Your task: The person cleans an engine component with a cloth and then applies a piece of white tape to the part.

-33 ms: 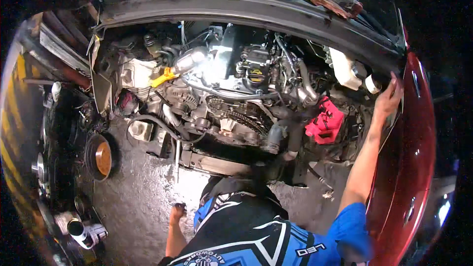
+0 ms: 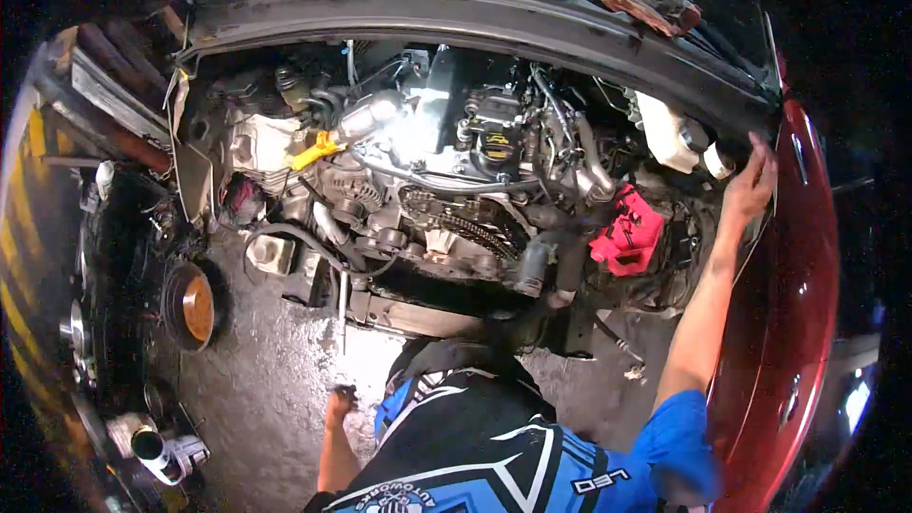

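My right arm reaches forward, and my right hand [image 2: 750, 188] rests on the inner edge of the red fender [image 2: 774, 370], fingers stretched out and holding nothing. Just left of its fingertips is a white cap or neck [image 2: 717, 160] beside a whitish reservoir [image 2: 665, 133]. My left hand [image 2: 340, 404] hangs low beside my body, above the lit floor. Its fingers look curled around something dark that I cannot make out. In front of me lies the open engine bay, with a timing chain [image 2: 465, 228] exposed at the engine's front and a black oil filler cap [image 2: 496, 147] on top.
A lit work lamp with a yellow handle [image 2: 318, 149] lies on the engine. Red cloth [image 2: 630, 233] sits at the right of the bay. A round pan [image 2: 171, 306] with brownish contents stands on the left floor near a can [image 2: 152, 451]. Crumpled rags [image 2: 651, 0] lie beyond the bay.
My left hand has shifted very slightly upward. My right hand stays on the fender edge.
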### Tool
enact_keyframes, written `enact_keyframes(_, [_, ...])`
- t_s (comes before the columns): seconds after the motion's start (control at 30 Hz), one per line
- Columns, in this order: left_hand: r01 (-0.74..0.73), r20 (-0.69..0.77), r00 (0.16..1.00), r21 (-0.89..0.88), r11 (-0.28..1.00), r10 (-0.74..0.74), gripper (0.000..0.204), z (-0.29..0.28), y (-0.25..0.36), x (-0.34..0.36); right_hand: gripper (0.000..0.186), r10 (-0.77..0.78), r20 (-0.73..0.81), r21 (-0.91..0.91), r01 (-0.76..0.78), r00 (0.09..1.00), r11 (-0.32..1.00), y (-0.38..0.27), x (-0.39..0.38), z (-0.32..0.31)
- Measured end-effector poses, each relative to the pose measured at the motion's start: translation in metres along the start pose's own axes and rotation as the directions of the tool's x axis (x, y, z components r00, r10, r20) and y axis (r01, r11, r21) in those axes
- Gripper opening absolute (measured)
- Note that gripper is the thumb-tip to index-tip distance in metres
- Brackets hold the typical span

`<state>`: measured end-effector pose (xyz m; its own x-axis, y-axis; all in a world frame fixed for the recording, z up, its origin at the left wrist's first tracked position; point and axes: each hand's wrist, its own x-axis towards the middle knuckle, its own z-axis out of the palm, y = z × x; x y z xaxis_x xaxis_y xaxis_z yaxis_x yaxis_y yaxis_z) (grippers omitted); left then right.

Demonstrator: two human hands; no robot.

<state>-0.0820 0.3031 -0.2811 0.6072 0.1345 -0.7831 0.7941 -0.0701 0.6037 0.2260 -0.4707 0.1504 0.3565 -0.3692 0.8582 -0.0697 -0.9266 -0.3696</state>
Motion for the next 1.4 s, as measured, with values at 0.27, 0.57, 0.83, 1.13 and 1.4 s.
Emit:
enact_keyframes(0.27, [-0.170,0.042,0.983,-0.128,0.977,0.177,0.029,-0.056,0.114,0.128,0.027,-0.349,0.315,0.229,0.286,0.883,0.931,-0.216,0.012,0.034])
enact_keyframes(0.57, [-0.266,0.069,0.954,-0.251,0.931,0.291,0.033,-0.095,0.086,0.110,0.024,-0.380,0.400,0.175,0.337,0.834,0.925,-0.288,0.040,0.116])
enact_keyframes(0.83, [0.079,0.221,0.975,-0.289,0.954,-0.014,0.047,-0.122,0.048,0.085,0.043,0.166,0.461,-0.582,0.156,0.872,0.798,-0.215,0.129,0.132])
enact_keyframes(1.13, [-0.177,-0.061,0.982,0.015,0.984,0.177,0.045,-0.123,0.078,0.128,0.048,0.040,0.417,-0.405,0.146,0.908,0.903,-0.166,0.116,0.173])
enact_keyframes(1.4, [-0.350,-0.366,0.812,0.316,0.882,0.454,0.056,-0.092,0.250,0.065,0.051,0.004,0.200,0.134,-0.032,0.980,0.991,-0.140,0.106,0.127])
